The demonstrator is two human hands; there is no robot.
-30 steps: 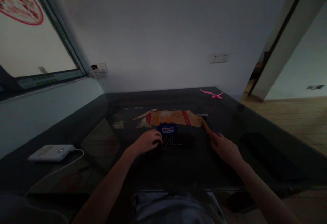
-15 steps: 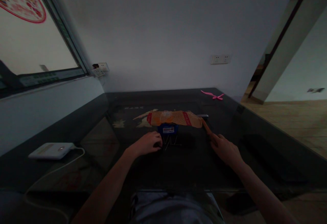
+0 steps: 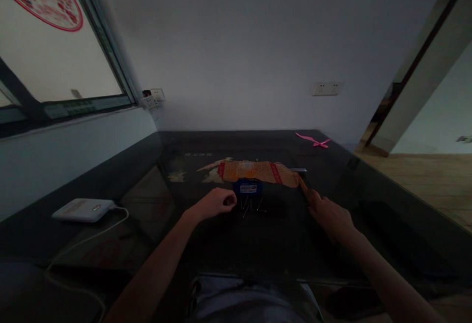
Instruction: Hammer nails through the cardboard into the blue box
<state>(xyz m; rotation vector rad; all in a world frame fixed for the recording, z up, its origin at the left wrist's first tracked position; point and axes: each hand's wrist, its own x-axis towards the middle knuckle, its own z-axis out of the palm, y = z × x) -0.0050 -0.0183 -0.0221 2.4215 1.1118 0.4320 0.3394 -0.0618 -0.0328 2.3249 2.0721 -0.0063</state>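
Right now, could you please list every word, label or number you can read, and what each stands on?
No text reads clearly.
Blue box: white label, too blurred.
Table: pale characters, too small.
Window sticker: red design, partly cut off, unclear.
White device: faint marks, unreadable.

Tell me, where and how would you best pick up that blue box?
Probably by its left and right ends, coming from the near side: the blue box looks wider than tall, its labelled face turned that way. The patterned strip borders its far edge, and thin pale pieces lie just in front, so come in above those.
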